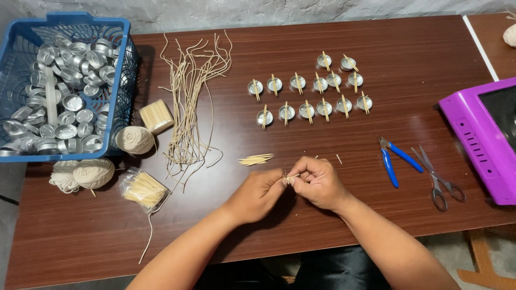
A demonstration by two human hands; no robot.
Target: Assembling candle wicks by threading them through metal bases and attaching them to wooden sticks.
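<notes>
I see both hands, left (258,193) and right (318,182), pinching one stick (293,175) above the worktop (322,225), grip clenched; fifteen cups (309,88) look done, and the basket (121,80) holds plenty more.

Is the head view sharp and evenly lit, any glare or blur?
Head view: sharp overall, soft even light; mild sheen on the brown table; bright highlights on metal cups in the blue basket; soft shadow under both hands, left hand, right hand.
</notes>
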